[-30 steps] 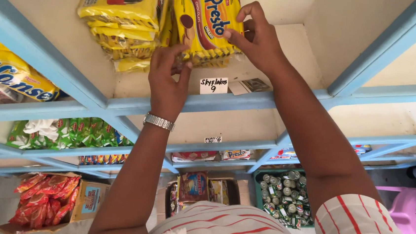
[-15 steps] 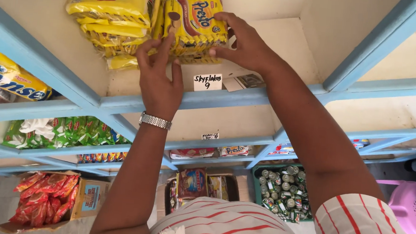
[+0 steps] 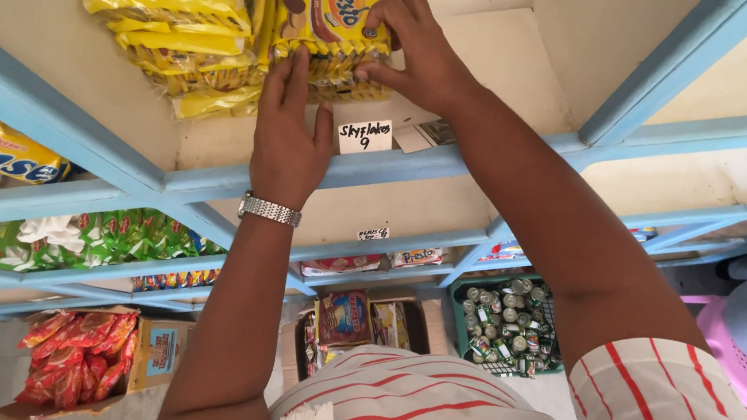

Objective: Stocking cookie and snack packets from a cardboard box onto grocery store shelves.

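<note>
Both hands are up at the blue-framed shelf (image 3: 448, 167). The right hand (image 3: 417, 49) has its grip closed over the far end of a yellow biscuit packet (image 3: 331, 20), thumb beneath and fingers on top. The left hand (image 3: 289, 132), a metal watch (image 3: 269, 210) on its wrist, presses flat fingers against the packet's near edge. The packet lies on the shelf, just beside a stack of yellow packets (image 3: 175, 25) and behind a small paper label (image 3: 364, 135).

A small grocery shop, it seems: pale blue shelves (image 3: 413, 164) carry stacked yellow biscuit packs (image 3: 176, 8) at 11 o'clock, a handwritten price tag (image 3: 364, 135) on the shelf edge, and a green crate of small tins (image 3: 506, 327) at 5 o'clock, probably.
</note>
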